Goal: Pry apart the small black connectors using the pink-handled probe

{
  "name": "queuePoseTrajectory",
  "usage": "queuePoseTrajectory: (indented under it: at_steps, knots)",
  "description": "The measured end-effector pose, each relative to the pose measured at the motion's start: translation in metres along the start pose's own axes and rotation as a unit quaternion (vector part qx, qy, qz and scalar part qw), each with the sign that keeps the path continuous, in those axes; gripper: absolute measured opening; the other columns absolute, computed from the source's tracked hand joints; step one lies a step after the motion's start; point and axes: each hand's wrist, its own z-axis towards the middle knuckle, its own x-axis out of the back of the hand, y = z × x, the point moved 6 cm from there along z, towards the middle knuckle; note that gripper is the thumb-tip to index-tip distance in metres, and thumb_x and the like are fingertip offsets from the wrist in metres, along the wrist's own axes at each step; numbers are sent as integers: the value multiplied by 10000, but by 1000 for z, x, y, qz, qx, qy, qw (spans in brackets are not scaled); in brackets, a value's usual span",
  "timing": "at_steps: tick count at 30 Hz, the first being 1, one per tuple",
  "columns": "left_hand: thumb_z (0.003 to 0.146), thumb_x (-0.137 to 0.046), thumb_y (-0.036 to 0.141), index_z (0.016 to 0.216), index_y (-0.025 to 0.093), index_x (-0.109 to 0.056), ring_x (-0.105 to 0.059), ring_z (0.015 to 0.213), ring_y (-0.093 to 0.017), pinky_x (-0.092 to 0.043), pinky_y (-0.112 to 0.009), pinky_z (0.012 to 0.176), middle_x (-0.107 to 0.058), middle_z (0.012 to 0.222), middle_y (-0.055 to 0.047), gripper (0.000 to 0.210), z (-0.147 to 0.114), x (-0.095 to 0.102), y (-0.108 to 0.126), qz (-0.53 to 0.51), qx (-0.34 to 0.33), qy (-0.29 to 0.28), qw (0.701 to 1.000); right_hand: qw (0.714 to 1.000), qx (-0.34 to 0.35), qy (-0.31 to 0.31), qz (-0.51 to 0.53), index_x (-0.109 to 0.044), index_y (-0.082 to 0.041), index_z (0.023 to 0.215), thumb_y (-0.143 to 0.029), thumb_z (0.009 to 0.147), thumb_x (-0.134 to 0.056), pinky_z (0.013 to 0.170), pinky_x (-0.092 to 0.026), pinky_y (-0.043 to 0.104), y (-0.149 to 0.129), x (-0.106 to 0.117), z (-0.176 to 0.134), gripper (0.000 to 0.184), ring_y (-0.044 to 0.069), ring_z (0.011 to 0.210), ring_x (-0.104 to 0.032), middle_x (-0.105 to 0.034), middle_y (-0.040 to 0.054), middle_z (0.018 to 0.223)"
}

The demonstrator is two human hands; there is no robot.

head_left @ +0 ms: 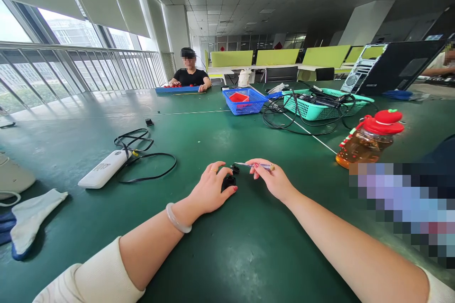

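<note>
My left hand (210,185) rests on the green table, its fingers and thumb curled round a small black part (229,181) whose kind I cannot make out. Just past it, by the fingertips, is another small dark piece (235,169). Between thumb and fingers my right hand (272,177) grips a thin screwdriver (265,166) with a partly see-through handle. Its metal shaft points left, with the tip close to the dark piece; whether they touch I cannot tell.
Left of my hands lie a white power bank (104,169) and a looped black cable (174,163). A glove (37,217) is nearer. Beyond are a blue basket (245,107), a green basket (313,112) of cables and a red-lidded jar (368,142). A person (192,78) sits across.
</note>
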Motion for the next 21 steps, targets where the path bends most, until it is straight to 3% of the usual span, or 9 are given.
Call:
queuePoseTrajectory:
  at_steps: [4, 8, 11, 14, 18, 21]
  knots:
    - [832, -573, 297, 1040, 220, -511, -449, 1304, -276, -382, -488, 1101, -502, 1326, -116, 229, 2, 0, -7, 19, 11, 24, 999, 1000, 4, 1, 5, -694, -210, 988, -546, 876, -516, 700, -471, 326, -1, 0, 0, 397, 170, 684, -557, -617, 33, 802]
    - [791, -557, 235, 1014, 207, -512, -522, 1203, -278, -405, -481, 1068, -578, 1217, -113, 229, 3, 7, -12, 44, 66, 44, 996, 1000, 1, -3, 10, -693, -211, 988, -537, 883, -510, 694, -467, 327, 1, 0, 1, 388, 170, 687, -557, -610, 30, 801]
    - [763, -545, 190, 1177, 196, -500, -489, 1244, -277, -353, -496, 1105, -574, 1272, -108, 417, 3, 10, -10, 44, 79, 29, 996, 1000, -2, -24, 16, -700, -208, 983, -524, 874, -534, 697, -467, 328, 1, -4, 0, 373, 172, 695, -560, -617, 30, 797]
    - [810, -562, 285, 1363, 227, -411, -419, 1325, -281, -295, -529, 1139, -512, 1400, -88, 576, 3, 9, -7, 28, 59, 7, 998, 997, 21, -49, 54, -712, -198, 944, -514, 870, -552, 688, -470, 325, -5, -8, -2, 363, 173, 687, -562, -625, 30, 754]
    - [865, -546, 479, 1393, 292, -433, -367, 1371, -313, -268, -561, 1140, -499, 1442, -50, 572, 3, 3, -5, 17, 10, -41, 999, 989, 61, 35, 128, -719, -187, 845, -487, 877, -546, 619, -459, 302, -10, 6, 0, 348, 154, 608, -536, -604, 20, 661]
    - [882, -536, 501, 1308, 304, -528, -394, 1352, -298, -297, -527, 1127, -546, 1398, -38, 470, 2, 1, 1, 6, -40, -68, 997, 979, 63, 109, 160, -714, -187, 798, -446, 871, -544, 555, -432, 280, -4, 19, 2, 318, 137, 555, -504, -577, 9, 623]
